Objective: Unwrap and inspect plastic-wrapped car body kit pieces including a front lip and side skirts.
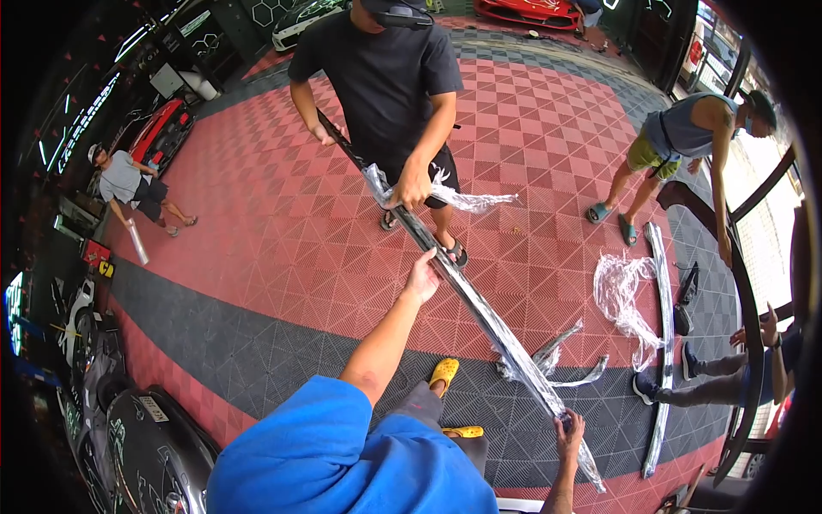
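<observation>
A long dark bar (483, 307), wrapped in clear plastic film over its lower part, slants across the middle of the view. My left hand (424, 277) supports it from below near its middle, fingertips at its edge. Close to the bar's lower end, my right hand (569, 429) grips it, and film trails beyond. A person in a black T-shirt holds the upper part with both hands. Loose film (472, 198) hangs off to the side by that person's lower hand. More crumpled film (551, 354) lies or hangs behind the bar; I cannot tell which.
A second film-wrapped bar (661, 334) lies on the tiled floor at right, beside a heap of clear film (620, 289). Two people stand near a curved dark panel (748, 289). Another person walks at left with a film roll (137, 242). A dark motorcycle (154, 450) is at lower left.
</observation>
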Action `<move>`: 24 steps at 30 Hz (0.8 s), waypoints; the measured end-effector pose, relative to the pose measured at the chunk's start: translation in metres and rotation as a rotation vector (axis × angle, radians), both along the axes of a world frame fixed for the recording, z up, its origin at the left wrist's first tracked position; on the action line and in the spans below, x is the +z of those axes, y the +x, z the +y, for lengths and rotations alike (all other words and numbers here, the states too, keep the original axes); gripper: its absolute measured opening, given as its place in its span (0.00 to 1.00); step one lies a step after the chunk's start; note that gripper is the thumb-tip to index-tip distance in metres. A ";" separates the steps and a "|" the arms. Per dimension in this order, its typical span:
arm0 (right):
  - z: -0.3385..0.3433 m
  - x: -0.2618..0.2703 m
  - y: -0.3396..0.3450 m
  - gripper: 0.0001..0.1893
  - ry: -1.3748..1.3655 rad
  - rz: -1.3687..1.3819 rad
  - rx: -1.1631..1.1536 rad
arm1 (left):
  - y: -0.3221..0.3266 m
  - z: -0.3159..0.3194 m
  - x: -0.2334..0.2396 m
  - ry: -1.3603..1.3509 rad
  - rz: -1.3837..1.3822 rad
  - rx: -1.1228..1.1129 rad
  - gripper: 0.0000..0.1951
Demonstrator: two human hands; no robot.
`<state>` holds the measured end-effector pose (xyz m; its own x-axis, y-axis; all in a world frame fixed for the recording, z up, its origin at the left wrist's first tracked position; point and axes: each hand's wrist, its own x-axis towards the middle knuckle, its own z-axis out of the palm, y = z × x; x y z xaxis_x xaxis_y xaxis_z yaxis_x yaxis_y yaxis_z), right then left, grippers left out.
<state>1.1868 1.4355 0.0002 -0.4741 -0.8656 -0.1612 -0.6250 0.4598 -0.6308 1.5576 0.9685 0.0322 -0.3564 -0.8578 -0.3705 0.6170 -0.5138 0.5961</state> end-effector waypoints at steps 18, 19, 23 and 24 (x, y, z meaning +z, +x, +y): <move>-0.139 -0.036 -0.032 0.20 0.109 -0.142 0.159 | 0.250 -0.351 0.046 -0.513 -1.560 0.265 0.34; -0.138 -0.033 -0.035 0.20 0.107 -0.134 0.152 | 0.237 -0.352 0.035 -0.451 -1.468 0.248 0.40; -0.123 -0.034 -0.041 0.20 0.156 -0.190 0.129 | 0.156 -0.347 0.006 -0.329 -1.144 0.204 0.48; -0.129 -0.036 -0.036 0.21 0.172 -0.234 0.116 | 0.155 -0.347 0.003 -0.282 -1.137 0.208 0.46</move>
<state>1.1512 1.3065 -0.0358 -0.3065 -0.8625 -0.4026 -0.5269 0.5060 -0.6829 1.7123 0.6213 0.0353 0.2099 -0.9623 -0.1731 -0.2827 -0.2293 0.9314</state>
